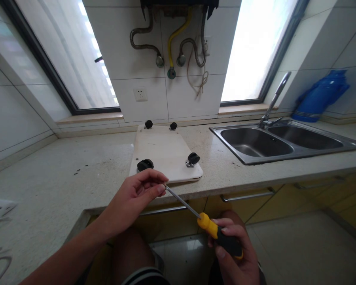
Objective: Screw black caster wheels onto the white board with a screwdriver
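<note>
A screwdriver with a yellow and black handle is gripped in my right hand, its metal shaft slanting up to the left. At its tip, the thumb and fingers of my left hand are pinched together; whatever small thing lies between them is too hidden to name. Just beyond my left hand a white board lies flat on the counter. Black casters stand up near its corners: a near left caster, partly behind my left hand, a near right caster, a far left caster and a far right caster.
The stone counter carries a steel double sink with a tap on the right. A blue thermos-like jug stands behind the sink. A white power strip sits at the left edge. Drawer handles jut out below the counter.
</note>
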`<state>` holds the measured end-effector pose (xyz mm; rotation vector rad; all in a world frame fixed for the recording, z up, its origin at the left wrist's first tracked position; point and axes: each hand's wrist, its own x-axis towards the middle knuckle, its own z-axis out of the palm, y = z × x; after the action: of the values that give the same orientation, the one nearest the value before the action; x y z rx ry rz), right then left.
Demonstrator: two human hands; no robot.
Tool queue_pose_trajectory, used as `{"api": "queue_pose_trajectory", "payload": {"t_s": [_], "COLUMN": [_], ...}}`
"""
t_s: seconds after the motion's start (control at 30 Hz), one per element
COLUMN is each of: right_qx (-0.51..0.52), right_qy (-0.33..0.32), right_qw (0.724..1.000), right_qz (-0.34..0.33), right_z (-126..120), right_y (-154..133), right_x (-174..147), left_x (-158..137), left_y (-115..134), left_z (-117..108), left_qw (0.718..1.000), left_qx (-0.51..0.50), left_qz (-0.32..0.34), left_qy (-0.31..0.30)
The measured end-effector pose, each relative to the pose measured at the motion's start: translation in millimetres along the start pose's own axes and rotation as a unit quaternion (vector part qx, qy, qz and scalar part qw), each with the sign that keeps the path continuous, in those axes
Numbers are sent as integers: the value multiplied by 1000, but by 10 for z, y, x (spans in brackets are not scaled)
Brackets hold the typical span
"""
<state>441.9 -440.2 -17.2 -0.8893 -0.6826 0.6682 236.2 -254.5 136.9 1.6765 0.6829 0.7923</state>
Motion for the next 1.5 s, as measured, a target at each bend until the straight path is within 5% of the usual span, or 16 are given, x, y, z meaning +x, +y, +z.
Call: {"api": "queue_pose_trajectory", "payload": {"t_s": [0.13, 0.27, 0.4, 0.6, 0.87, 1.03, 1.27, 1.5], "right_qx": [56, 87, 81, 53, -18, -46, 7, 96], "right_qy": [42, 37, 89, 142, 119, 46, -55, -43], "right_qw": [997, 994, 990, 988, 988, 980, 976, 982], "right_qz": [30, 61, 73, 16, -99, -188, -211, -155], "right_z": [43, -148, -405, -552, -560, -216, 529, 819], "right_y": [13, 69, 73, -140, -486, -801, -853, -471], "right_x": [20, 57, 125, 474, 1183, 1795, 2842, 3737], "left_x": [-1, 49, 164, 246, 288, 365, 639, 1343], "left_y": [-99, -386, -778, -1245, -1198, -1129, -1046, -754], "left_z": [19, 52, 15, -165, -252, -243, 497, 1337], "left_qw": [1000, 981, 890, 768, 769, 743, 697, 705], "left_qx": [-6, 167, 378, 508, 521, 551, 550, 629], "left_qz": [25, 97, 254, 391, 368, 369, 459, 322], "left_qy": [-3, -13, -18, 7, 42, 91, -34, -62]}}
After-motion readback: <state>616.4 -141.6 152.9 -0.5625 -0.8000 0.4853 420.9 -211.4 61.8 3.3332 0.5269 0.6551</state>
